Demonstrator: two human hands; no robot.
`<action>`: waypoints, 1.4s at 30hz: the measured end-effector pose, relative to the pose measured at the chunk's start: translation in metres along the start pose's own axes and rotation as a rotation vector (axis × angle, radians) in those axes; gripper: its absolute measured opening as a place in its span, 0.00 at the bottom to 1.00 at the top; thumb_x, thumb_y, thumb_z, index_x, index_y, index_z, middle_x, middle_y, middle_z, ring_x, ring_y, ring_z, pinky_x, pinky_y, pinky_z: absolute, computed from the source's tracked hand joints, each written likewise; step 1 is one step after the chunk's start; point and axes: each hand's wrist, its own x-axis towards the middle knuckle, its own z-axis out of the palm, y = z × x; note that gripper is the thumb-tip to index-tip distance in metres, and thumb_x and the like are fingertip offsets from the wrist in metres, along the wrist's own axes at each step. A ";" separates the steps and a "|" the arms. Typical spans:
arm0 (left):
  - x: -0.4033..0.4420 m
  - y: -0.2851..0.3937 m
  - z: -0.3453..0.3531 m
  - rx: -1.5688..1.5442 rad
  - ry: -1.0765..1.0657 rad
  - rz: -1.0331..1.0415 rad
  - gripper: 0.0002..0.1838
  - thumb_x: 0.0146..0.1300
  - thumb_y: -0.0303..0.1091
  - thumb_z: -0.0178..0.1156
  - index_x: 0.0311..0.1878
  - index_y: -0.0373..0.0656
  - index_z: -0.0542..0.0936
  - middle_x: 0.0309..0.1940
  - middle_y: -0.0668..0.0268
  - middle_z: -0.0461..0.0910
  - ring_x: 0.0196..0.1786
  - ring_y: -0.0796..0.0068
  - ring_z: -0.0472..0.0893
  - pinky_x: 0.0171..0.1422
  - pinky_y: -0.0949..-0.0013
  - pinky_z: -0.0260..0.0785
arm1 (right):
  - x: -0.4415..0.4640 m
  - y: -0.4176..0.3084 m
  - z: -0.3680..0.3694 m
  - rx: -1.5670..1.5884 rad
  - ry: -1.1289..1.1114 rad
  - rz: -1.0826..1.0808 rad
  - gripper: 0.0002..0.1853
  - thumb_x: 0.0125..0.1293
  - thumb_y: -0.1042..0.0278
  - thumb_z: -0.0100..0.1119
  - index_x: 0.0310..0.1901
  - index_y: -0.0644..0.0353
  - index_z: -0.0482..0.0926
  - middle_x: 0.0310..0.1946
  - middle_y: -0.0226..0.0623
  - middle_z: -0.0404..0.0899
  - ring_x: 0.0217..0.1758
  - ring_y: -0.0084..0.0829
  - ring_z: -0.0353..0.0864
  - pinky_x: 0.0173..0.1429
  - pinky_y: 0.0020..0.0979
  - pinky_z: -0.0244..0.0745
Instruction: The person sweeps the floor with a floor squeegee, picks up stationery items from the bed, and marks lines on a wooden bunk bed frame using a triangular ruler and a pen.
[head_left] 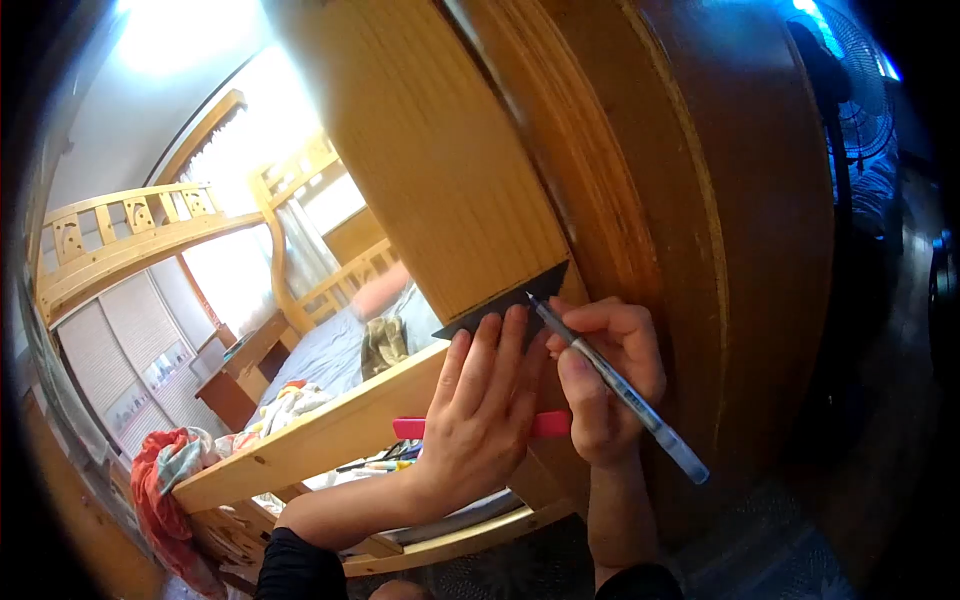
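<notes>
My left hand (480,410) lies with fingers stretched out over a flat dark piece with pointed ends (552,280), touching it against the wooden panel (455,160). Much of the dark piece is hidden under the fingers. My right hand (612,370) grips a pen (635,400) with a clear barrel, its tip touching or very near the dark piece just beyond my left fingertips. A bright pink bar (408,428) shows on both sides of my left hand; its middle is covered, and whether that hand touches it I cannot tell.
To the left stands a wooden bunk bed (150,240) with blue bedding (320,355). Red cloth (165,490) hangs over its near corner. Several pens (385,465) lie below my left forearm. At right are a curved wooden surface (770,200) and a fan (860,90).
</notes>
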 end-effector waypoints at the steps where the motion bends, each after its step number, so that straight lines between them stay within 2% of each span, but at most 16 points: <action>1: 0.000 0.000 0.001 -0.003 0.010 0.004 0.24 0.49 0.28 0.58 0.52 0.31 0.76 0.66 0.41 0.58 0.71 0.44 0.54 0.73 0.47 0.51 | 0.001 0.002 0.003 0.038 0.007 0.011 0.08 0.61 0.73 0.53 0.41 0.65 0.72 0.32 0.38 0.73 0.34 0.24 0.74 0.52 0.32 0.73; 3: -0.002 -0.001 0.003 0.087 -0.002 -0.002 0.27 0.59 0.33 0.47 0.62 0.33 0.70 0.67 0.45 0.60 0.72 0.50 0.56 0.74 0.52 0.49 | 0.003 0.004 0.002 0.003 -0.007 0.024 0.08 0.61 0.73 0.53 0.41 0.65 0.72 0.32 0.38 0.74 0.35 0.25 0.75 0.53 0.33 0.73; 5: -0.002 -0.002 0.004 0.083 0.010 0.003 0.26 0.59 0.32 0.47 0.61 0.33 0.71 0.66 0.45 0.61 0.71 0.50 0.57 0.74 0.52 0.49 | 0.004 0.006 0.002 -0.029 -0.024 0.042 0.08 0.61 0.73 0.53 0.41 0.65 0.73 0.32 0.38 0.75 0.35 0.26 0.76 0.54 0.34 0.74; 7: -0.003 -0.002 0.006 0.080 0.021 0.005 0.25 0.59 0.32 0.47 0.59 0.32 0.72 0.65 0.45 0.63 0.71 0.49 0.57 0.74 0.51 0.49 | 0.006 0.008 0.002 -0.121 -0.066 -0.107 0.07 0.61 0.72 0.54 0.39 0.65 0.75 0.32 0.39 0.77 0.36 0.29 0.79 0.54 0.35 0.74; 9: -0.004 -0.003 0.009 0.026 0.052 0.028 0.27 0.50 0.28 0.56 0.57 0.28 0.71 0.64 0.41 0.63 0.70 0.44 0.58 0.73 0.46 0.50 | 0.008 0.003 0.007 -0.158 -0.074 -0.112 0.06 0.59 0.74 0.53 0.36 0.66 0.76 0.30 0.39 0.77 0.36 0.28 0.78 0.54 0.37 0.75; 14: -0.005 -0.004 0.011 0.042 0.066 0.037 0.29 0.53 0.30 0.55 0.59 0.27 0.68 0.63 0.41 0.64 0.69 0.44 0.59 0.73 0.46 0.50 | 0.011 -0.008 0.010 -0.238 -0.104 -0.111 0.07 0.55 0.75 0.52 0.34 0.67 0.78 0.29 0.40 0.78 0.34 0.29 0.78 0.56 0.40 0.74; 22: -0.003 -0.002 0.010 0.044 0.061 0.023 0.29 0.54 0.34 0.55 0.60 0.28 0.68 0.63 0.42 0.63 0.70 0.44 0.58 0.74 0.44 0.47 | 0.015 -0.020 0.013 -0.242 -0.168 0.003 0.08 0.55 0.72 0.55 0.34 0.67 0.78 0.28 0.38 0.78 0.35 0.31 0.80 0.59 0.42 0.72; 24: -0.004 -0.003 0.010 -0.051 0.039 0.013 0.30 0.54 0.35 0.56 0.60 0.31 0.69 0.65 0.43 0.61 0.70 0.44 0.56 0.74 0.44 0.45 | 0.014 -0.021 0.016 -0.275 -0.174 -0.009 0.08 0.54 0.72 0.55 0.34 0.66 0.78 0.27 0.38 0.78 0.34 0.30 0.80 0.59 0.42 0.72; 27: -0.003 -0.002 0.009 -0.032 -0.012 0.006 0.31 0.53 0.36 0.57 0.61 0.33 0.69 0.66 0.44 0.60 0.71 0.44 0.56 0.75 0.44 0.44 | 0.014 -0.020 0.018 -0.314 -0.172 -0.034 0.07 0.54 0.72 0.56 0.32 0.65 0.79 0.26 0.37 0.79 0.32 0.30 0.80 0.58 0.43 0.73; 41: -0.005 -0.004 0.011 -0.017 0.025 0.030 0.31 0.54 0.36 0.55 0.61 0.32 0.68 0.66 0.45 0.60 0.71 0.44 0.56 0.75 0.43 0.44 | 0.016 -0.021 0.020 -0.348 -0.193 -0.022 0.06 0.53 0.74 0.56 0.32 0.65 0.79 0.26 0.39 0.80 0.33 0.30 0.82 0.57 0.41 0.73; 42: -0.006 -0.005 0.011 0.000 0.015 0.044 0.31 0.55 0.37 0.55 0.62 0.32 0.68 0.66 0.44 0.60 0.71 0.43 0.55 0.75 0.43 0.44 | 0.015 -0.020 0.019 -0.343 -0.199 -0.032 0.06 0.55 0.73 0.58 0.33 0.65 0.79 0.26 0.40 0.80 0.34 0.33 0.82 0.57 0.42 0.73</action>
